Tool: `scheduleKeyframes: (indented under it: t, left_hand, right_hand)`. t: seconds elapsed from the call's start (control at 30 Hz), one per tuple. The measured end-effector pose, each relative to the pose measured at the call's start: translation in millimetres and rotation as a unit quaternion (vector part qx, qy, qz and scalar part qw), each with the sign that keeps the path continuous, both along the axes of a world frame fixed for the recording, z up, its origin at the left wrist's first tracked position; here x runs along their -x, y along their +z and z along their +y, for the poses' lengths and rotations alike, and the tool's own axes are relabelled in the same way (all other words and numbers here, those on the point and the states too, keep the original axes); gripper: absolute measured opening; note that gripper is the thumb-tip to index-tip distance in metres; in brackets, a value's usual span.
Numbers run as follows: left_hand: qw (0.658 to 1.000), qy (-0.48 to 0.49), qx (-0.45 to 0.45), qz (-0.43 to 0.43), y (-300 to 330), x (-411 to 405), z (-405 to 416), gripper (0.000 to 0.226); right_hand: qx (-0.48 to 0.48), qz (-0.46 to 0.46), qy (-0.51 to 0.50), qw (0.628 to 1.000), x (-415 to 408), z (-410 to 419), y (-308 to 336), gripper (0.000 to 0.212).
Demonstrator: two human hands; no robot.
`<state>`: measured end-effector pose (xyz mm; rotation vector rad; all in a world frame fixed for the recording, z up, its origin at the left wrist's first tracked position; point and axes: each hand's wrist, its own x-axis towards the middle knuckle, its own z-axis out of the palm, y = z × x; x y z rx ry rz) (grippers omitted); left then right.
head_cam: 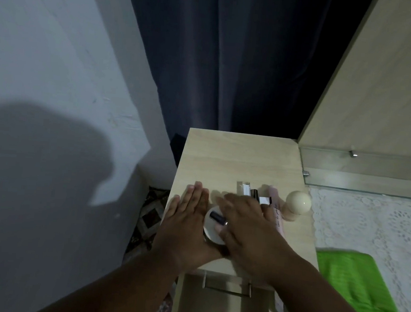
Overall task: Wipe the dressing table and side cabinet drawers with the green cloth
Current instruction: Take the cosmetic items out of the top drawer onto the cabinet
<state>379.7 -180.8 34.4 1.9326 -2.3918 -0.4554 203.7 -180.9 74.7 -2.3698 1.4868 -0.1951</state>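
Low in the frame, your cabinet top (243, 159) holds small cosmetics. Your left hand (184, 218) and right hand (246, 223) lie flat, fingers straight, grasping nothing. Your green cloth (356, 283) lies lower right.

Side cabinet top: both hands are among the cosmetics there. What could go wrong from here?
1. The ball-topped bottle stands upright near the cabinet top's right edge; the right hand sweeping among the items could topple it.
2. The small dark bottle lies on the round white compact between the hands and may roll off.
3. The green cloth lies aside on the lace cover, so no wiping has started.
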Motion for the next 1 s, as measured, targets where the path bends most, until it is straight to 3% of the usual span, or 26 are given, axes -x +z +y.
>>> scheduleKeyframes:
  t: [0.1,0.17,0.3,0.4,0.5,0.83,1.0]
  left_hand:
    - [1.000,0.016,0.008,0.022,1,1,0,0.142]
    - [0.999,0.020,0.011,0.026,1,1,0,0.141]
    - [0.999,0.020,0.021,0.024,3,2,1,0.140]
    - [0.999,0.020,0.021,0.025,2,2,2,0.139]
    - [0.999,0.019,0.025,0.020,1,2,2,0.139]
    - [0.999,0.019,0.032,0.015,0,3,2,0.138]
    - [0.999,0.018,0.028,0.010,-1,2,1,0.139]
  right_hand:
    - [0.039,-0.162,-0.150,0.974,-1,-16,6,0.051]
    - [-0.015,-0.247,-0.215,0.945,-3,-28,13,0.032]
    - [-0.091,-0.247,-0.194,0.945,-8,-40,26,0.035]
    - [-0.083,-0.195,-0.183,0.960,-11,-45,22,0.042]
    - [-0.061,-0.107,-0.185,0.975,-12,-54,15,0.031]
    - [0.006,0.038,-0.096,0.995,-21,-64,14,0.013]
    - [0.029,0.069,-0.097,0.992,-22,-64,19,0.023]
